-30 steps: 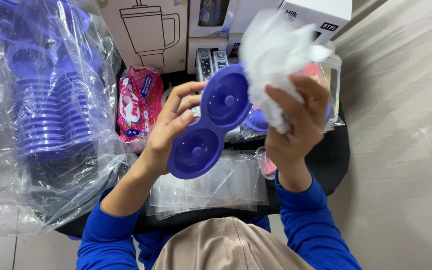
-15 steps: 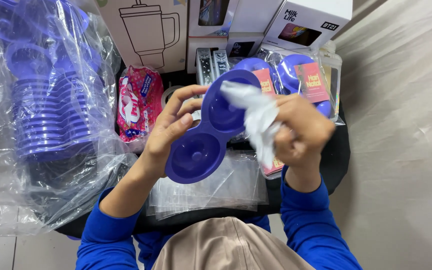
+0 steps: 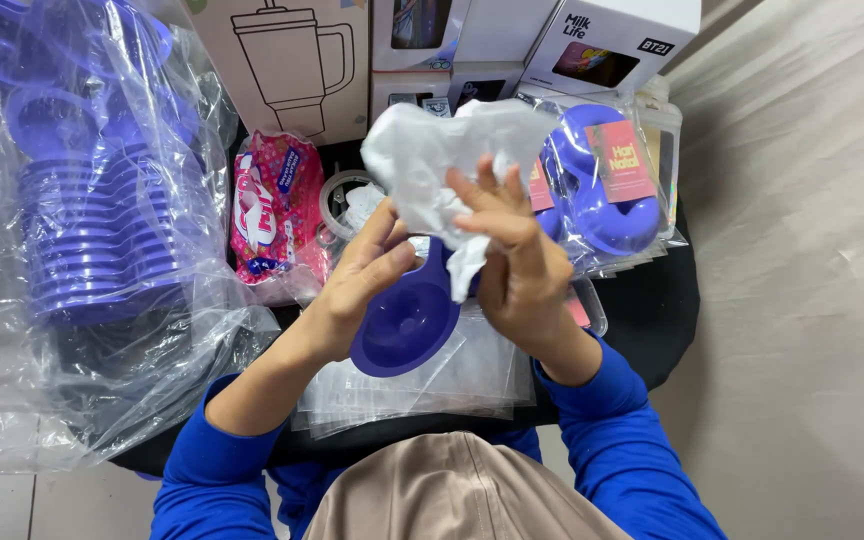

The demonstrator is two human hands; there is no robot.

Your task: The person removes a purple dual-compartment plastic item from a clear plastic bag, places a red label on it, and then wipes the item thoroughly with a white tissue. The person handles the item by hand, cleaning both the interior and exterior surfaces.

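My left hand (image 3: 362, 285) grips a purple two-cup plastic tray (image 3: 404, 325) by its left edge, holding it above the lap table. Only its lower cup shows; the upper cup is hidden. My right hand (image 3: 517, 265) clutches a crumpled white tissue (image 3: 432, 160) and presses it over the tray's upper cup. Both sleeves are blue.
A clear bag holding a stack of purple trays (image 3: 92, 230) lies at left. A pink snack packet (image 3: 274, 205) sits behind my left hand. Wrapped purple trays with pink labels (image 3: 602, 190) sit at right, cardboard boxes (image 3: 292, 60) behind, clear plastic sleeves (image 3: 422, 385) beneath.
My right hand lifted the tissue high, brought it down to the tray's upper cup, and now bunches it over that cup. The tray has tilted lower toward me.
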